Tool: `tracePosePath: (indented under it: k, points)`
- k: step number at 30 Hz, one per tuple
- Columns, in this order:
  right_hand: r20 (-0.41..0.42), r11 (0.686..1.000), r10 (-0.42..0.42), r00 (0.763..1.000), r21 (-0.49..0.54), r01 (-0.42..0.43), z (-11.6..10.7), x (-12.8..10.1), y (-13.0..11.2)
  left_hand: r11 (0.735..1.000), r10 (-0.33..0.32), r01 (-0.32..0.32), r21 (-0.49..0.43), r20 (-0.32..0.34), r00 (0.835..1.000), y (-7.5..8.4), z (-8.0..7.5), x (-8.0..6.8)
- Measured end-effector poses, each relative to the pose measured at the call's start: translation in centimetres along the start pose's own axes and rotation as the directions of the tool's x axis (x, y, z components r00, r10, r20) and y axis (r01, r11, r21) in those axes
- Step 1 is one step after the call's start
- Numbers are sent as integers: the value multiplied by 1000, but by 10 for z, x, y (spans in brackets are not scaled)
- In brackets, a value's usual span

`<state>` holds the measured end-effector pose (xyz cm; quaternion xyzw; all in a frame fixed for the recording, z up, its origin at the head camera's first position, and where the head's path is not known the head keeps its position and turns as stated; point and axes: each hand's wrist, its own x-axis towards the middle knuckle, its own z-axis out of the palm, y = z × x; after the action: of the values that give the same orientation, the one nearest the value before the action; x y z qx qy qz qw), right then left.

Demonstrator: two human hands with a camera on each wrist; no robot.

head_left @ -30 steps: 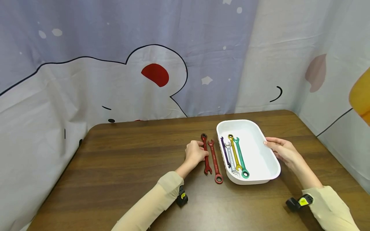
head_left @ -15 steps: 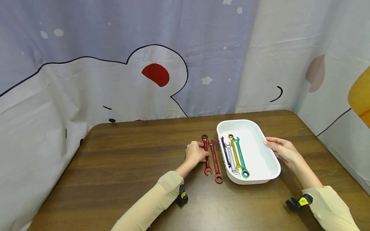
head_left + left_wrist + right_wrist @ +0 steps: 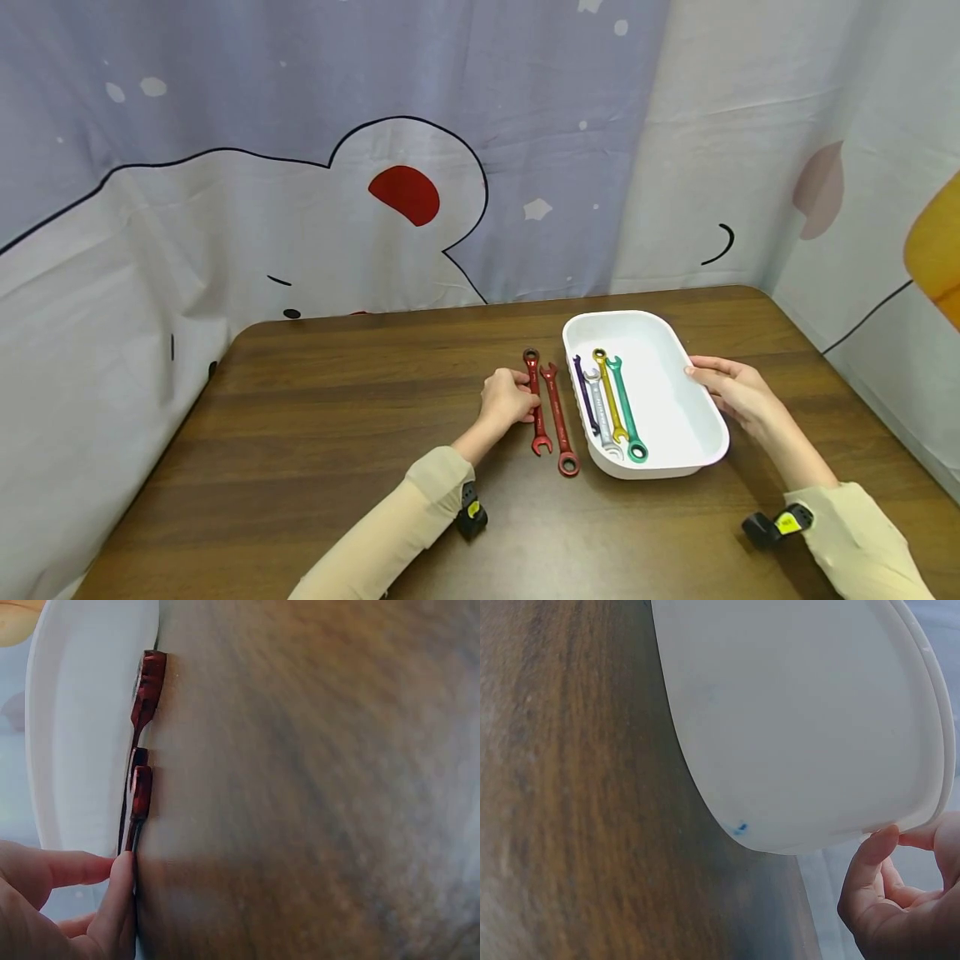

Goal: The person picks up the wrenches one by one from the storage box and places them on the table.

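Note:
My left hand pinches the middle of a red ratcheting wrench, which lies lengthwise on the table with its open end toward me. Just right of it, a second red wrench lies alongside, ring end nearest me. In the left wrist view, my thumb and finger meet at the shank of the nearer red wrench. My right hand holds the right rim of a white plastic tray, thumb at the edge. Inside the tray, along its left side, lie purple, silver, yellow and green wrenches.
The brown wooden table reaches back to a printed curtain. Bare tabletop spreads left of the wrenches. In the right wrist view, a small blue mark shows on the outer wall of the tray.
The pinched red wrench has turned slightly, its open end now facing up more, and shifted a touch right and toward me. My right hand and the tray stay put.

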<state>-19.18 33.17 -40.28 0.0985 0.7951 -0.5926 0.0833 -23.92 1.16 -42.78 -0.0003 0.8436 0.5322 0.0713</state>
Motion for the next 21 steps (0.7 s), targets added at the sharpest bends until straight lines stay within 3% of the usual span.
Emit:
tracePosePath:
  k: [6, 15, 21]
  points:
    - [0, 1000, 0, 1000, -6, 0, 0, 1, 0, 992, -41, 49, -120, 67, 997, 0, -4, 0]
    - [-2, 1000, -2, 1000, -2, 2, 0, 1, 0, 988, -62, 74, -134, 95, 994, 6, -12, -7]
    - [-3, 1000, 5, 1000, -7, -5, 0, 1, 0, 977, -59, 84, -193, 131, 990, 10, -14, -12]
